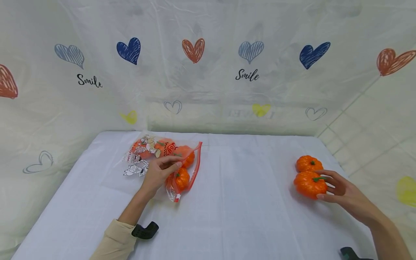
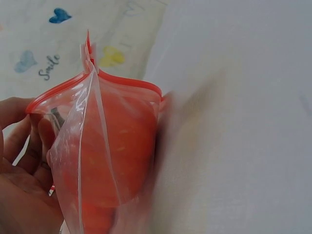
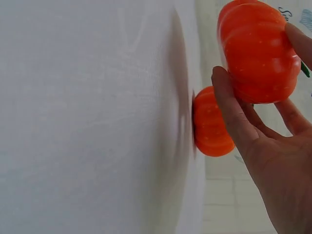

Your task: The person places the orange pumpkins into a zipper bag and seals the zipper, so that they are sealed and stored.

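Note:
At the table's left lies a clear zip bag (image 1: 195, 167) with a red edge and printed cartoon figures, holding several small orange pumpkins (image 1: 182, 179). My left hand (image 1: 160, 172) pinches the red-edged rim of the bag between thumb and fingers; in the left wrist view the bag's mouth (image 2: 129, 83) gapes beside the slider. On the right side, my right hand (image 1: 341, 191) grips an orange pumpkin (image 1: 308, 185) with a green stem. The right wrist view shows this pumpkin (image 3: 261, 53) raised off the table, fingers and thumb round it. Behind it another pumpkin (image 1: 307, 162) rests on the cloth.
A white cloth (image 1: 240, 202) covers the table. Pale sheeting (image 1: 221, 79) printed with hearts and the word Smile hangs behind and along both sides. Dark wrist-worn devices (image 1: 145, 230) show near both forearms.

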### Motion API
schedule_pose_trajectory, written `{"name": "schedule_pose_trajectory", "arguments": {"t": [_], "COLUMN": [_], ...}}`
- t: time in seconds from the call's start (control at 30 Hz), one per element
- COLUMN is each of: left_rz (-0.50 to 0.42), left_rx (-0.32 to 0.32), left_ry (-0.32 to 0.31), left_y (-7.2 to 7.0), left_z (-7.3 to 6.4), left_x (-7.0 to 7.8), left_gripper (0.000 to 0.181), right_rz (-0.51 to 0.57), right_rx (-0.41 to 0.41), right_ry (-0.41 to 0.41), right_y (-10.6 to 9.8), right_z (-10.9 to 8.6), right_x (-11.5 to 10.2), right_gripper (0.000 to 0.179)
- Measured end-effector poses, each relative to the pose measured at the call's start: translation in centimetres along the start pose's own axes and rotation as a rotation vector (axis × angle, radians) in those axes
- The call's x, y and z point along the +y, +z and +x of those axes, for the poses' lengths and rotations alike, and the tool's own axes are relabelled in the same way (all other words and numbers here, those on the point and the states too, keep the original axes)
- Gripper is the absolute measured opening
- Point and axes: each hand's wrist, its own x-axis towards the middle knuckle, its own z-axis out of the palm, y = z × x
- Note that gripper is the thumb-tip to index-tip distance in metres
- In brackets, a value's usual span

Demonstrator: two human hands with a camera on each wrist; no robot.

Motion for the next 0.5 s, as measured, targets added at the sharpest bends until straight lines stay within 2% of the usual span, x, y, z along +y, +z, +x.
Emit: {"name": "schedule_pose_trajectory", "arguments": {"t": [0.1, 0.3, 0.5], "left_rz": [-0.011, -0.009, -0.005], "left_rx": [-0.005, 0.0, 0.003], "left_ry": [-0.007, -0.004, -0.009], "left_y": [0.0, -0.1, -0.1], "left_z": [-0.1, -0.1, 0.0], "left_x": [0.0, -0.2, -0.2], "left_gripper": [0.028, 0.027, 0.027], "right_rz": [0.011, 0.047, 0.059], "right_rx": [0.008, 0.033, 0.05], "right_ry": [-0.029, -0.137, -0.156], "right_y": [0.3, 0.8, 1.3], "right_z": [0.1, 0.1, 0.2], "right_x": [-0.4, -1.1, -1.8], "right_gripper": [0.06, 0.059, 0.059]}}
